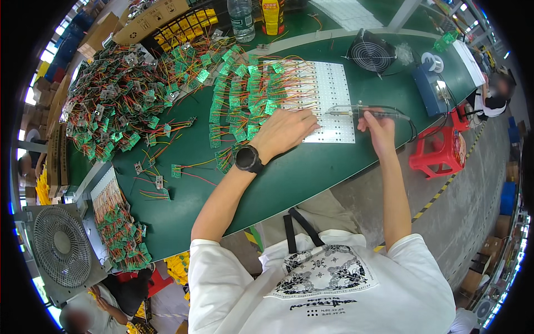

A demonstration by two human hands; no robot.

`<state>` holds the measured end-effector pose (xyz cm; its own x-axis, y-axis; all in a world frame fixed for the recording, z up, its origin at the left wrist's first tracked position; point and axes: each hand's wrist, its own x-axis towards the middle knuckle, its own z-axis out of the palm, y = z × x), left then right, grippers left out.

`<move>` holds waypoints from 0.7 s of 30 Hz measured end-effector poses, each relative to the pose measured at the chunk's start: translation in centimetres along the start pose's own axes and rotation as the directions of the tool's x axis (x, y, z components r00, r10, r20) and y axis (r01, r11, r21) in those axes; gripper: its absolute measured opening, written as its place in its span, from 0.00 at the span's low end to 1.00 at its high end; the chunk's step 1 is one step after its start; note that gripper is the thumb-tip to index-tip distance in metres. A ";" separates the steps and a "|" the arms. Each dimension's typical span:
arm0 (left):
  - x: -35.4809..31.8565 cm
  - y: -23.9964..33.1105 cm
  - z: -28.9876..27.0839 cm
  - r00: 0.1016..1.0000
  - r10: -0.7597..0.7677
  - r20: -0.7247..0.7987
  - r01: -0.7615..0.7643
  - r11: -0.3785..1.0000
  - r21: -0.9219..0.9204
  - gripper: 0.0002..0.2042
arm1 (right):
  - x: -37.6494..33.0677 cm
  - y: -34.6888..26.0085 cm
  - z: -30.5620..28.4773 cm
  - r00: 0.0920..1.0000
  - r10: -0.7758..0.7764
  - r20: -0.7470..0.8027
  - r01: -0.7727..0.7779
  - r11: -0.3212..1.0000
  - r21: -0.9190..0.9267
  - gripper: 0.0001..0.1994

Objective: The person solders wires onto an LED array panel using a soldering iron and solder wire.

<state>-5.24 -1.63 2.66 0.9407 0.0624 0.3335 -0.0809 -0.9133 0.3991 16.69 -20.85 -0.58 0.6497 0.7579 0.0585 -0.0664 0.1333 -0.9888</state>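
Note:
My right hand grips a soldering iron with a clear handle, its thin metal tip pointing left over a white perforated board. A dark cable trails from the handle's rear. Wearing a black watch, my left hand lies over the board's near edge, fingers together and bent toward the iron's tip. Whatever those fingertips press or pinch is hidden. Rows of small green circuit boards stretch left of the white board, their red and yellow wires running onto it.
A large heap of wired circuit boards covers the table's left. A black round fan and a blue soldering station stand right. A second loaded board lies near left, beside a big fan. A red stool stands right.

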 end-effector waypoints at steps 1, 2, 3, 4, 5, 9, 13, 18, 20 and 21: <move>0.0 0.0 0.1 0.999 0.000 -0.036 0.001 0.999 0.035 0.11 | -0.1 0.0 0.1 1.000 -0.007 0.001 0.007 1.000 -0.028 0.11; 0.0 0.0 0.2 0.997 0.001 -0.071 0.003 0.998 0.070 0.10 | -0.1 0.0 0.2 1.000 -0.015 0.001 0.015 0.998 -0.056 0.12; 0.0 0.0 0.2 0.997 -0.004 -0.078 0.010 0.997 0.075 0.08 | -0.2 0.0 0.1 1.000 -0.008 0.001 0.008 0.998 -0.056 0.12; -0.1 -0.2 0.3 0.997 -0.008 -0.074 0.013 0.997 0.071 0.08 | -0.2 0.0 0.1 1.000 -0.011 0.006 0.012 0.998 -0.062 0.12; -0.1 -0.5 0.5 0.995 0.003 -0.100 0.003 0.998 0.062 0.07 | -0.1 0.0 0.0 1.000 -0.014 0.012 0.015 0.998 -0.068 0.12; -0.3 -0.8 0.6 0.992 -0.010 -0.128 0.019 0.997 0.074 0.06 | 0.0 0.0 0.3 0.999 -0.011 0.044 0.014 0.996 -0.083 0.11; -0.2 -0.4 1.1 0.989 -0.049 -0.141 0.065 0.991 0.113 0.06 | -0.3 -0.2 0.3 0.999 -0.021 0.045 0.025 0.995 -0.096 0.10; 0.0 -0.1 1.4 0.989 -0.049 -0.139 0.069 0.987 0.146 0.07 | -0.4 -0.2 0.0 0.998 -0.031 0.058 0.037 0.994 -0.101 0.10; -0.2 0.0 1.0 0.985 -0.055 -0.166 0.071 0.993 0.093 0.06 | -0.4 -0.4 0.5 0.997 -0.025 0.075 0.032 0.995 -0.098 0.10; -0.2 0.0 1.1 0.985 -0.053 -0.166 0.069 0.993 0.091 0.06 | -0.5 -0.4 0.5 0.997 -0.025 0.073 0.033 0.995 -0.099 0.10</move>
<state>-5.07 -2.06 1.67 0.8757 0.1767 0.4494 0.0144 -0.9398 0.3416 16.03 -20.95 -0.12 0.5938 0.7992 0.0934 0.0304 0.0937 -0.9951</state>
